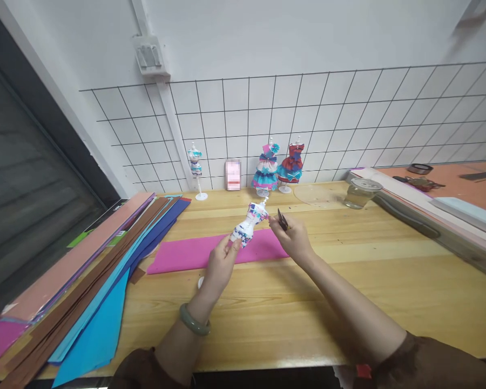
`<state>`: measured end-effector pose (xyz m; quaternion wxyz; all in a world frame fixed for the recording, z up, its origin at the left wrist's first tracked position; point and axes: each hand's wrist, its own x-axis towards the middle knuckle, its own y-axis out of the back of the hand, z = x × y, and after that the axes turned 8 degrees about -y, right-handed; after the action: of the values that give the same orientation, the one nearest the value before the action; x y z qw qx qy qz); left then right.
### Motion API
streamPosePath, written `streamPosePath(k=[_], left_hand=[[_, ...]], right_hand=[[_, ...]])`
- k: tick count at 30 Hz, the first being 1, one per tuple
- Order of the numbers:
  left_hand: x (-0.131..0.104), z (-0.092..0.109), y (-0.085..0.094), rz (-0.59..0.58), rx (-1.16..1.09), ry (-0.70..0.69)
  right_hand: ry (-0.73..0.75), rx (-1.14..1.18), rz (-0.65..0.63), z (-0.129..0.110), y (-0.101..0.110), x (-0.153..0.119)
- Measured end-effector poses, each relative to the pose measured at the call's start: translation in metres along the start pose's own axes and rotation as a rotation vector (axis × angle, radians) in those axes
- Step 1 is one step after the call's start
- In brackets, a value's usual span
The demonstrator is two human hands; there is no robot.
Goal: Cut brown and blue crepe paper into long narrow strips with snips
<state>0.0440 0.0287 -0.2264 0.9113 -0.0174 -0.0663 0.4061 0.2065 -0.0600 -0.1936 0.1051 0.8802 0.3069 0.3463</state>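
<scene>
My left hand [222,262] is closed around the lower end of a miniature dress form [249,222], which tilts up to the right. Scraps of white, blue and pink cover its body. In my right hand [295,240] is a small pair of dark scissors [282,219], blades pointing up and away. The right thumb and fingertips are close to the pink trim at the form's upper edge; whether they pinch it I cannot tell. Beneath both hands a folded strip of magenta crepe paper [194,251] lies on the wooden table [267,324]. My left wrist hides most of a white round base [201,282].
Three dressed miniature forms, a white-blue one [195,162], a layered turquoise one [265,170] and a red one [294,162], stand by the tiled wall. A pink card [233,175] leans there. Crepe paper sheets [101,281] lie left; a glass jar [360,194] stands right.
</scene>
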Motion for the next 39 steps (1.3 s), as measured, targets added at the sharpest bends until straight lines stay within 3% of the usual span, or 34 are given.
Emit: streamPosePath(k=[3, 9, 14, 19, 24, 28, 32, 36, 39], left_hand=[[0.0, 0.002, 0.003, -0.087, -0.076, 0.042], [-0.001, 0.014, 0.012, -0.275, -0.434, 0.217], [-0.001, 0.011, 0.01, -0.284, -0.439, 0.253], [-0.003, 0.006, 0.007, -0.26, -0.397, 0.24], [-0.004, 0.004, 0.004, -0.233, -0.296, 0.195], [-0.004, 0.004, 0.003, -0.224, -0.299, 0.194], [-0.002, 0.006, 0.007, -0.259, -0.453, 0.302], [0.006, 0.01, 0.022, -0.126, -0.753, 0.294], [0.011, 0.013, 0.033, -0.044, -0.822, 0.228]], right_hand=[[-0.069, 0.005, -0.048, 0.012, 0.01, -0.003], [-0.307, -0.025, -0.049, 0.041, 0.039, 0.002], [-0.36, 0.132, -0.105, 0.025, 0.032, 0.002], [-0.271, 0.262, -0.043, -0.004, 0.006, 0.011], [0.091, 0.113, -0.003, -0.01, -0.012, 0.025], [0.253, 0.007, 0.022, -0.009, -0.015, 0.029], [0.362, -0.083, -0.014, -0.011, -0.007, 0.023], [0.332, -0.146, -0.096, 0.003, 0.009, 0.011], [0.101, -0.34, -0.145, 0.04, 0.032, 0.009]])
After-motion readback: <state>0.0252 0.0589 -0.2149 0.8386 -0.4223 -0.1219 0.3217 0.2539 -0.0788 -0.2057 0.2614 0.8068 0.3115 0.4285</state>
